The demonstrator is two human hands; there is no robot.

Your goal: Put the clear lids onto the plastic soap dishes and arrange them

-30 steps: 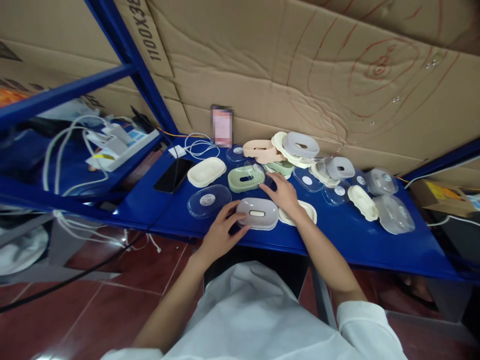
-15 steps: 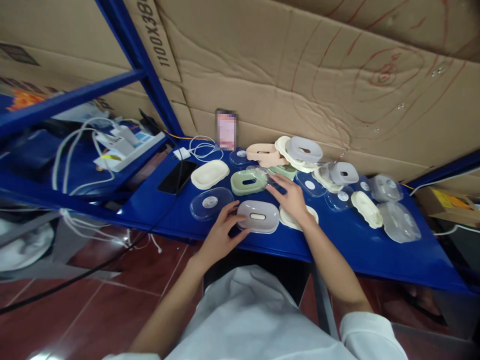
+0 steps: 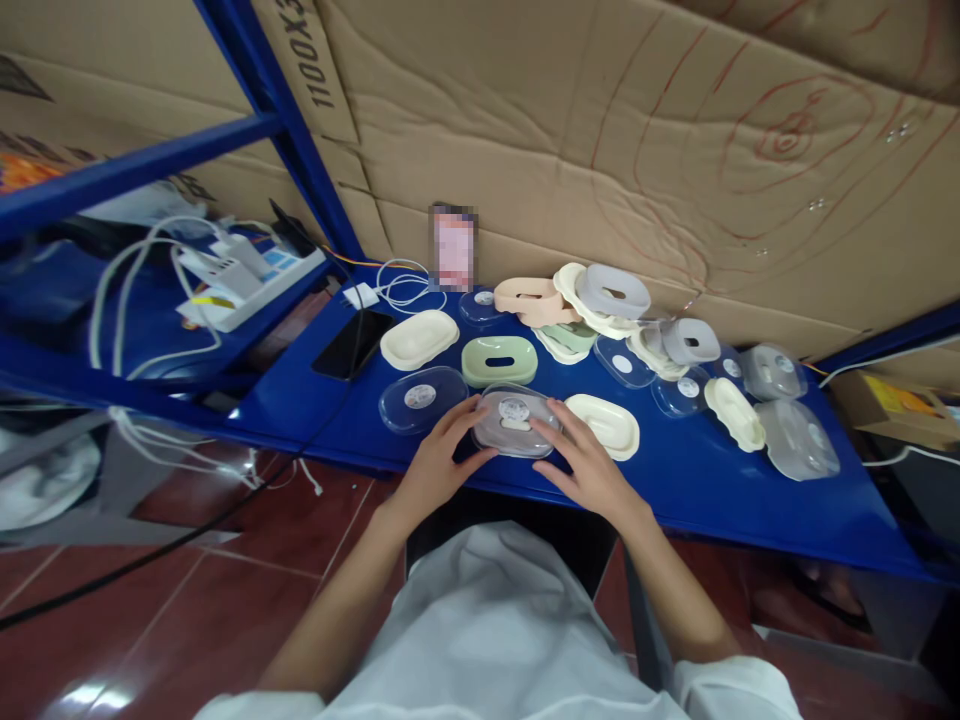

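A grey soap dish (image 3: 517,449) with an oval slot sits at the table's front edge, and a clear lid (image 3: 514,408) with a round white sticker lies over it. My left hand (image 3: 442,455) grips the left side, thumb at the near edge and fingers at the far corner. On the right side, my right hand (image 3: 586,462) has its fingers on the lid and its thumb near the front rim. Whether the lid is seated all round cannot be made out. Just behind is a green soap dish (image 3: 480,372); cream trays (image 3: 627,440) lie to the right and back left.
Another clear lid (image 3: 397,405) lies left of my hands. Stacked peach, grey and cream parts (image 3: 525,300) stand at the back, with more lids and trays to the right. A black phone (image 3: 337,350) and white charger (image 3: 361,295) lie left. Cardboard (image 3: 525,150) walls the back.
My right hand has brought the clear lid from above the green dish toward me, onto the grey dish. The left hand stays at the grey dish's left side.
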